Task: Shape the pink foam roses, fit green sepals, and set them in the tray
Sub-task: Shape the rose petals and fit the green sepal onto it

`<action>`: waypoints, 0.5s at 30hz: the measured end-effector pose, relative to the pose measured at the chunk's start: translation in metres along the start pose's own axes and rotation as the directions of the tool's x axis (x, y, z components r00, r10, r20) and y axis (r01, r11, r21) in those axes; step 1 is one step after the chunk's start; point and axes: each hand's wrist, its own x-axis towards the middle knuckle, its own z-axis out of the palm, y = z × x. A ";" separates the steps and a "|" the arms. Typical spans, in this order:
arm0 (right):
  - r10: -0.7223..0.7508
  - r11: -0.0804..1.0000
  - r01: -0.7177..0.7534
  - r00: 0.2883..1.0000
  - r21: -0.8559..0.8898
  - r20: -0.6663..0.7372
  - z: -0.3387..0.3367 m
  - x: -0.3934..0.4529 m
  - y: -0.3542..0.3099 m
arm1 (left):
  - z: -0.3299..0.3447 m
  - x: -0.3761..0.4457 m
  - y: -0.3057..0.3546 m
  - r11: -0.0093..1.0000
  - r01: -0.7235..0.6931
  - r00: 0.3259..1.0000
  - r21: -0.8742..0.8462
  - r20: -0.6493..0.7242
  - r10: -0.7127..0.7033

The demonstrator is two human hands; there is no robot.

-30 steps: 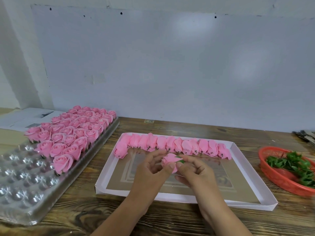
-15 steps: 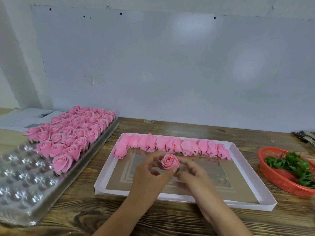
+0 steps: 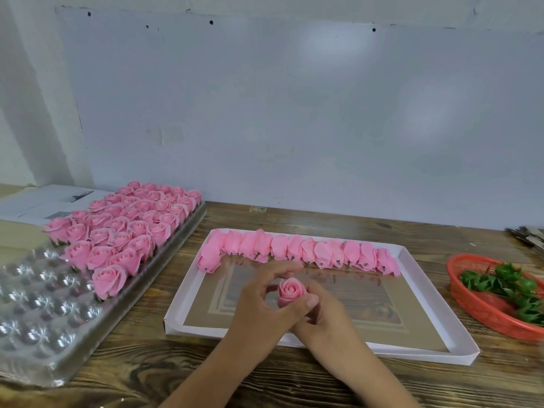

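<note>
Pink rose [image 3: 291, 290] pinched by left hand [image 3: 265, 307] and right hand [image 3: 322, 315] above white box lid [image 3: 435, 307], blister tray [image 3: 44, 313] left of lid, sepal basket [image 3: 482, 313] right of it

Two hands [image 3: 265, 310], one held rose [image 3: 291, 291], thirteen unshaped buds [image 3: 297, 251], one red basket [image 3: 482, 307], two trays [image 3: 188, 231].

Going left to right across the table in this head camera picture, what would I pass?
Clear plastic cavity tray partly filled with finished pink foam roses → shallow white cardboard tray holding a row of unshaped pink foam buds → red plastic mesh basket of green sepals.
</note>
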 end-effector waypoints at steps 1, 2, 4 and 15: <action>-0.009 1.000 0.009 1.000 0.002 -0.006 0.000 0.000 0.000 | 0.000 0.000 0.001 1.000 -0.017 1.000 -0.020 -0.004 0.016; -0.020 1.000 0.020 1.000 0.001 -0.010 0.000 -0.001 0.000 | 0.000 0.000 0.001 0.999 -0.032 0.999 -0.040 -0.008 0.031; -0.040 0.999 0.040 0.999 -0.028 -0.010 0.000 -0.001 -0.001 | -0.001 0.000 0.004 0.996 -0.043 0.999 -0.077 -0.007 0.042; -0.098 0.993 0.101 0.994 0.054 -0.043 -0.001 -0.001 0.004 | -0.003 0.001 -0.002 0.998 0.064 0.990 -0.028 0.129 -0.060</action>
